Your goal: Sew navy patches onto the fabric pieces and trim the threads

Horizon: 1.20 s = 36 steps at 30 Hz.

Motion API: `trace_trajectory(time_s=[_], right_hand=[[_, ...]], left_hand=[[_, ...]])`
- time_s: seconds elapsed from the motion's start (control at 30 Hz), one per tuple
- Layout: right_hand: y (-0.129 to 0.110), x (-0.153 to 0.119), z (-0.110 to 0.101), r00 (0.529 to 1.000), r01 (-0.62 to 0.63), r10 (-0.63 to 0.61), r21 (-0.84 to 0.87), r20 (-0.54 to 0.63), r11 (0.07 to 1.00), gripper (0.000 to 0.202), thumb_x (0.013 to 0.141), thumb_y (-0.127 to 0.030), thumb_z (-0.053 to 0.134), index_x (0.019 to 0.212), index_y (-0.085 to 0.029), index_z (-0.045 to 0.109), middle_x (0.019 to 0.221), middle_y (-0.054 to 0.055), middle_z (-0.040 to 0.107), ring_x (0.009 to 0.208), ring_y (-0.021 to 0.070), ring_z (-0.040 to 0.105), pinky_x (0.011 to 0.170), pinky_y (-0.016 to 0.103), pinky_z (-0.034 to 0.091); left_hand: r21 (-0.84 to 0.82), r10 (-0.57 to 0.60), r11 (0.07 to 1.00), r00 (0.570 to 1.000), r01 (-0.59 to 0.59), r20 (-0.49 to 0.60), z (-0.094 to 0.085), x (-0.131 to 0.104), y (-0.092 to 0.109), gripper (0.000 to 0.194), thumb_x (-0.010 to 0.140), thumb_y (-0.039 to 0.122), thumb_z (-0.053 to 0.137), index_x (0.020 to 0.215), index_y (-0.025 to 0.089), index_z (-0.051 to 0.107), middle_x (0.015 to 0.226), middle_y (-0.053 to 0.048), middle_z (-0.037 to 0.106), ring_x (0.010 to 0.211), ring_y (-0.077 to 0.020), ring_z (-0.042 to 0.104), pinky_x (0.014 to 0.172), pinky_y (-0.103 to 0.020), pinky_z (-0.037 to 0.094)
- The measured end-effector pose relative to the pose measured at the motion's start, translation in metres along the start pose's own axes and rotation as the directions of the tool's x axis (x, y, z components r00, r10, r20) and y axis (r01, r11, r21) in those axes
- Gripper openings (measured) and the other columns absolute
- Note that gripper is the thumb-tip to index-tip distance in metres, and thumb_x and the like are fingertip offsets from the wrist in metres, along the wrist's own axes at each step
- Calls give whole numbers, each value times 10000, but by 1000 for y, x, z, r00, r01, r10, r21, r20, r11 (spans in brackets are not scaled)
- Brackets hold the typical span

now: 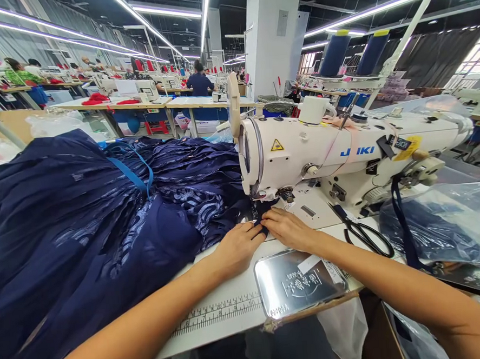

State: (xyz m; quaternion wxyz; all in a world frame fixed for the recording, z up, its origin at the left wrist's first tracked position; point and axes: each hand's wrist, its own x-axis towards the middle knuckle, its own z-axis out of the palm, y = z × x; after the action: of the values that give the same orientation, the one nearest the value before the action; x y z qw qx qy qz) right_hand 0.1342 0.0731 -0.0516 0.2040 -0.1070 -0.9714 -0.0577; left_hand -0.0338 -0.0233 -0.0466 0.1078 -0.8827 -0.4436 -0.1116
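Observation:
A white sewing machine [295,143] stands before me, and both hands are close to its needle area. My left hand [240,248] lies just in front of the presser foot, its fingers closed on the edge of a navy fabric piece [259,221]. From the right, my right hand [287,229] pinches the same fabric with its fingertips, touching the left fingers. Most of the held fabric is hidden by the fingers and machine head. A large pile of navy garments [71,211] with lace and a moulded cup spreads on the left, with a blue strap [128,173] across it.
Black scissors [367,234] lie right of the machine bed. A shiny metal tin lid [299,281] sits at the table's front edge, beside a printed ruler [219,313]. Plastic bags [441,221] with navy material are at the right. Thread cones [334,54] stand behind; people work farther back.

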Motion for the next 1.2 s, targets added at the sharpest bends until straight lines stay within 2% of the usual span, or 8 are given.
trace_trajectory(time_s=[0.1, 0.2, 0.4, 0.67, 0.77, 0.9, 1.07, 1.2], right_hand=[[-4, -5, 1, 1000, 7, -7, -95, 7, 995, 240, 832, -36, 417, 961, -67, 617, 927, 137, 609, 861, 217, 547, 816, 378, 478], [-5, -5, 0, 999, -7, 11, -92, 43, 996, 263, 837, -32, 407, 1007, -47, 607, 985, 160, 599, 904, 224, 546, 841, 385, 477], [-4, -2, 0, 997, -39, 42, -59, 58, 998, 274, 844, -25, 384, 990, -61, 613, 980, 151, 592, 905, 220, 537, 865, 400, 468], [-1, -6, 6, 1000, -25, 24, -45, -9, 999, 306, 862, -35, 336, 1011, -42, 604, 992, 152, 584, 924, 219, 523, 846, 377, 479], [2, -6, 6, 1000, 23, -23, -32, -10, 999, 311, 877, -58, 322, 1005, -57, 606, 995, 144, 588, 913, 210, 523, 828, 376, 487], [1, -3, 1, 997, 69, -67, -49, 48, 996, 312, 880, -64, 323, 980, -79, 618, 965, 132, 599, 876, 203, 531, 787, 368, 498], [-10, 0, -5, 991, 6, 14, -151, 136, 989, 239, 857, -73, 408, 939, -61, 632, 910, 147, 608, 867, 235, 535, 791, 393, 482], [-3, 2, -6, 987, -5, 27, -135, 161, 991, 265, 846, -51, 410, 1032, -57, 599, 986, 164, 604, 926, 242, 539, 831, 415, 465]], left_hand=[[-105, 1, 995, 1000, -2, -15, -3, -5, -4, 316, 760, 54, 423, 1031, 90, 581, 1117, -108, 619, 1060, -180, 538, 951, -308, 420], [-151, -28, 988, 1000, 26, -12, -6, -7, -6, 310, 760, 55, 411, 999, 113, 600, 1134, -91, 618, 1089, -171, 535, 968, -303, 425], [-135, -35, 990, 999, 37, 17, -10, -6, -3, 302, 760, 47, 407, 977, 108, 606, 1138, -101, 614, 1106, -190, 528, 966, -314, 435], [-133, -28, 991, 998, 35, 54, -8, -6, -4, 301, 765, 55, 411, 1003, 103, 588, 1165, -112, 593, 1132, -189, 504, 985, -321, 412], [-125, -18, 992, 999, 24, 47, -7, -5, -3, 293, 764, 57, 409, 992, 105, 587, 1158, -106, 595, 1126, -187, 505, 976, -313, 416], [-104, -36, 994, 998, 42, 56, -7, -4, 0, 282, 748, 51, 425, 969, 99, 593, 1142, -110, 605, 1086, -204, 532, 940, -328, 435], [-95, -80, 992, 993, 88, 85, -12, -4, 0, 262, 782, 108, 427, 980, 130, 597, 1164, -106, 600, 1076, -226, 544, 874, -375, 452], [-144, -102, 983, 989, 117, 106, -16, -1, -6, 247, 772, 163, 477, 978, 164, 614, 1170, -90, 599, 1055, -212, 562, 934, -390, 409]])
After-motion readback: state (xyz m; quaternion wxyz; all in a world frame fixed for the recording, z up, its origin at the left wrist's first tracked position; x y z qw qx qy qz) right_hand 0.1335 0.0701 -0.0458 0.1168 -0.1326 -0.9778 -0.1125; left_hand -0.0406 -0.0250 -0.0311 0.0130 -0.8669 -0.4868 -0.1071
